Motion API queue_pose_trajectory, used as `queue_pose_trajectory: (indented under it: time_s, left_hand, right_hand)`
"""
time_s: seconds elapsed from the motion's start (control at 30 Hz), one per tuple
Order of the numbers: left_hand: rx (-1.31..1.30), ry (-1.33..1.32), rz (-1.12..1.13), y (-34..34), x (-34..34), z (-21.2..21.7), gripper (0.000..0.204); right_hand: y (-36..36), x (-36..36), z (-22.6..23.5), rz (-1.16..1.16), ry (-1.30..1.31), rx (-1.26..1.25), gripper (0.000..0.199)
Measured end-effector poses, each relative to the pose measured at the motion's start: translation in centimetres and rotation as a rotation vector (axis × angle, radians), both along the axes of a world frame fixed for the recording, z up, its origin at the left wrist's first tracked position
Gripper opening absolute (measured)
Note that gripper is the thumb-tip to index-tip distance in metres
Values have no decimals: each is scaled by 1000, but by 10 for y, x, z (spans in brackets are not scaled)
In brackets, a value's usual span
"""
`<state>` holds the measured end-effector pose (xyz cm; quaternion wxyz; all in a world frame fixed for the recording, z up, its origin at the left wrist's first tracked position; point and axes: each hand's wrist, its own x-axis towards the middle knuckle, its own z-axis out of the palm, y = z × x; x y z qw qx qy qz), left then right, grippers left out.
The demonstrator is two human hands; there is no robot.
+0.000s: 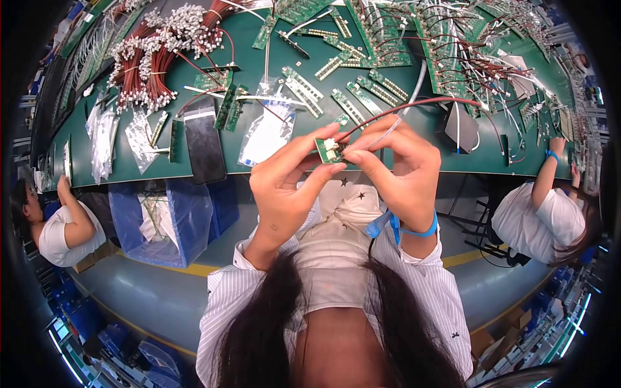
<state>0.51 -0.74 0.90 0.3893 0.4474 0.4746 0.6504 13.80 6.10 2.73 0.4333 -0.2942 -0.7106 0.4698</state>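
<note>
A small green circuit board (328, 153) with white connectors is held up over the bench's near edge. My left hand (283, 184) pinches its left side between thumb and fingers. The fingertips of my right hand (406, 169) are closed at the board's right edge, beside a dark part; exactly what they press there is partly hidden. A dark red cable (414, 104) runs from the board over my right hand and ends in a white plug (483, 105). My right wrist wears a blue strap (420, 231).
The green bench (252, 61) carries bundled red cables with white plugs (150, 58), several narrow boards (303, 90), a plastic bag (268, 132), a black phone (204, 145) and a dark box (458, 127). A blue bin (187, 226) stands below. Co-workers sit at left (68, 229) and right (543, 210).
</note>
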Motion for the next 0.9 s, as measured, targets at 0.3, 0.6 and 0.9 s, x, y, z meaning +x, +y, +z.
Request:
queue_pose_trajectory:
  time_s: [0.3, 0.6, 0.9]
  left_hand:
    - [54, 263, 85, 0, -1, 6, 42]
    - [127, 306, 43, 5, 1, 6, 47]
    - [58, 94, -42, 9, 5, 9, 41]
  right_hand:
    - [-4, -1, -2, -50, 35, -6, 9]
    - [-5, 6, -3, -37, 59, -10, 12]
    - [1, 7, -2, 42, 262, -181, 9]
